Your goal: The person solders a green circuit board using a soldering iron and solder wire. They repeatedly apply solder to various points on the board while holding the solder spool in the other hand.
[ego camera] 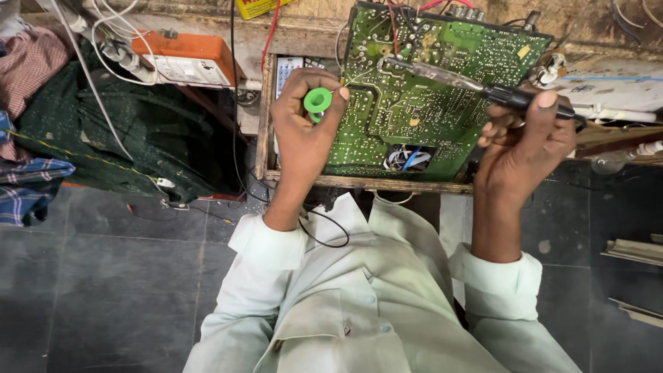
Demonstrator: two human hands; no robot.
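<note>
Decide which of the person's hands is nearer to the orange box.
Left. The left hand, holding a green solder spool, is just right of the orange box; the right hand is far across the board.

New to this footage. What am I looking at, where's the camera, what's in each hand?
One picture, from a camera worn on the person's head, looking down at their own two bare hands; no robot is involved. The left hand holds a small green spool with a thin wire leading toward the board. The right hand grips a soldering iron, its tip over a large green circuit board that rests in a wooden tray. At upper left sits an orange box with white cables.
</note>
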